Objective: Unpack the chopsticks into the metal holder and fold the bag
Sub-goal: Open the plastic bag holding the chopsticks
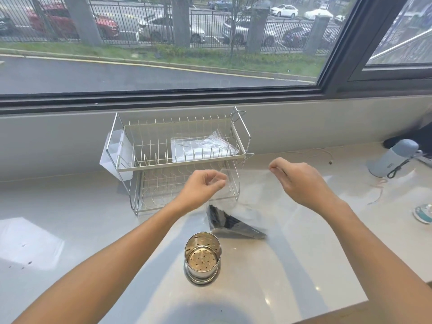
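A clear plastic bag (251, 190) hangs above the counter, held up by its top edge. My left hand (203, 188) pinches the bag's left top corner, and my right hand (297, 181) pinches the right top corner. Dark chopsticks (230, 224) lie bunched in the bag's bottom, resting on the counter. The round metal holder (203, 259), perforated at its base and with nothing in it, stands upright on the counter just in front of the bag.
A two-tier wire dish rack (177, 157) stands behind the bag, with a clear plastic sheet (203, 148) on its upper tier. A grey-blue device with a cord (392, 160) lies at the right. White paper (25, 244) lies at the left.
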